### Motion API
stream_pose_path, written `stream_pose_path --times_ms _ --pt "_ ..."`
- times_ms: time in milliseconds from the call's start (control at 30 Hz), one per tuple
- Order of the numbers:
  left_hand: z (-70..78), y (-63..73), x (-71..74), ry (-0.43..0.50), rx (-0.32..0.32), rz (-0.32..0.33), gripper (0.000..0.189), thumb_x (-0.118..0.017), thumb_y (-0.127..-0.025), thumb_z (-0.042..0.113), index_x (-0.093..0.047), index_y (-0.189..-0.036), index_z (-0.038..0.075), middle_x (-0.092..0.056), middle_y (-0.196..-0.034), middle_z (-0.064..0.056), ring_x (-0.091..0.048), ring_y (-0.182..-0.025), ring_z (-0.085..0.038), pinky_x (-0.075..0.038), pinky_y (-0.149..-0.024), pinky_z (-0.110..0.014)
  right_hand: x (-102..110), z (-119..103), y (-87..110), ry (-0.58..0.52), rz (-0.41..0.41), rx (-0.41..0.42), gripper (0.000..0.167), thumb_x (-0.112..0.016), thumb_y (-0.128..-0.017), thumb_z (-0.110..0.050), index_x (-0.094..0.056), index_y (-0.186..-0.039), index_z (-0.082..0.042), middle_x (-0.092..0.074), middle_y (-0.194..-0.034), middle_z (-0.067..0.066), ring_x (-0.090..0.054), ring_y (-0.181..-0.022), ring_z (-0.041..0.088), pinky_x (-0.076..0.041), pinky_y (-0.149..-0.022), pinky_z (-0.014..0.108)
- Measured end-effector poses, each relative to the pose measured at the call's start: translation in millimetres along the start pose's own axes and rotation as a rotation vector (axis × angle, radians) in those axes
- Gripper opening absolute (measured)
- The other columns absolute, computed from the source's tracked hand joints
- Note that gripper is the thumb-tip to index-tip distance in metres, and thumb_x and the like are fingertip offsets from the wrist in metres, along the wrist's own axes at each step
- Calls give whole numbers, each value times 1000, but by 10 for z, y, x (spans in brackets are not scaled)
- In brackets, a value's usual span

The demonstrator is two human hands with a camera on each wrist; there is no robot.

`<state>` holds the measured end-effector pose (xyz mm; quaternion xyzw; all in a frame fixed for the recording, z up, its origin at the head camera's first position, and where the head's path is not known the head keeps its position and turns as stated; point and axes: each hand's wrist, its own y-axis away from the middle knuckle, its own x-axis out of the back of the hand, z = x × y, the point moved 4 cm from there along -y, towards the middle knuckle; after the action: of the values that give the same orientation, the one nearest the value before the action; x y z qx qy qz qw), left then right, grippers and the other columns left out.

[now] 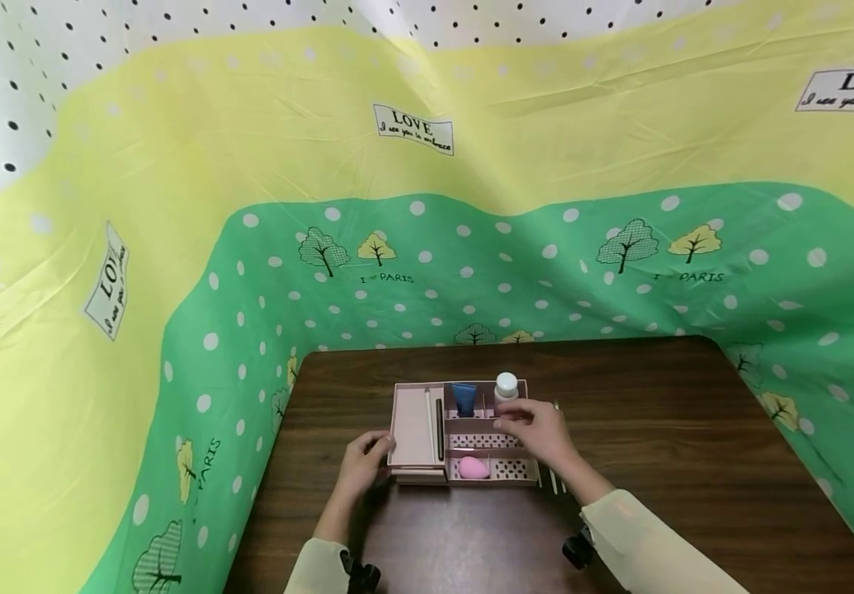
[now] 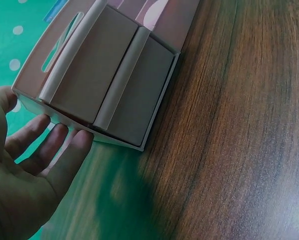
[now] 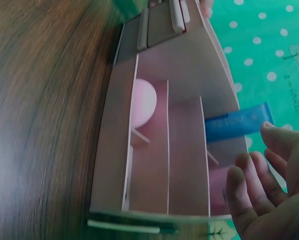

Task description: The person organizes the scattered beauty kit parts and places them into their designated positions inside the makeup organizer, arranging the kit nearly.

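Observation:
A pink desktop organizer [image 1: 410, 425] with drawers and divided compartments stands on the table. My left hand [image 1: 362, 466] touches its left side, fingertips against the side wall in the left wrist view, where two drawer fronts [image 2: 94, 65] show. My right hand [image 1: 540, 429] is over the right compartments, fingers slightly bent, just in front of a white-capped bottle [image 1: 506, 386] in the back right compartment. I see nothing between these fingers. A blue tube [image 1: 464, 398] stands in the back compartment left of the bottle. A pink egg-shaped makeup sponge [image 1: 474, 468] sits in the front compartment.
On the organizer's flat top lie a pale stick [image 1: 429, 421] and a dark pencil-like stick [image 1: 440, 429]. Several thin pale sticks [image 1: 554, 481] lie right of the organizer, partly behind my right hand. A patterned green and yellow cloth [image 1: 427, 272] hangs round the dark wooden table [image 1: 679, 445].

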<state>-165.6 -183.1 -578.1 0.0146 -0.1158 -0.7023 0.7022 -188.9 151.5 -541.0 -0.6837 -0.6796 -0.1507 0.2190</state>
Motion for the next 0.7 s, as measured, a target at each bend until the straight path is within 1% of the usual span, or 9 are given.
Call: stream_pose_path --times_ms 133,300,433,633,700 --pt "15 9 0 1 1 6 32 -65 -101 19 -69 -120 -6 -66 -110 -15 -63 -94 -18 -63 -77 -55 97 89 6 16 8 -29 31 -87 -83 -18 -79 -111 -8 -78 -100 10 -70 -77 13 -57 -61 23" --pt "-3 0 -6 -4 9 9 32 -65 -101 19 -69 -120 -6 -66 -111 -16 -63 -93 -18 -63 -77 -55 220 183 6 32 31 -26 30 -85 -85 -18 -78 -112 -6 -78 -101 14 -70 -78 13 -56 -62 22" --pt "-7 -3 -11 -2 8 9 32 -65 -101 19 -69 -120 -6 -66 -111 -16 -64 -91 -18 -63 -77 -54 297 289 3 37 39 -34 33 -85 -85 -19 -77 -113 -4 -77 -104 15 -72 -82 17 -57 -64 21" --pt "-6 -6 -9 -6 1 4 33 -65 -102 20 -68 -120 -7 -66 -110 -15 -64 -90 -18 -63 -74 -52 384 448 32 54 44 -71 37 -85 -85 -19 -75 -116 -1 -77 -102 15 -73 -85 22 -56 -65 21" --pt "4 -3 -5 -7 2 3 33 -65 -101 20 -68 -120 -7 -65 -110 -14 -64 -90 -18 -63 -74 -51 403 502 43 63 41 -83 36 -85 -86 -18 -75 -116 -1 -76 -107 16 -73 -88 23 -56 -66 21"
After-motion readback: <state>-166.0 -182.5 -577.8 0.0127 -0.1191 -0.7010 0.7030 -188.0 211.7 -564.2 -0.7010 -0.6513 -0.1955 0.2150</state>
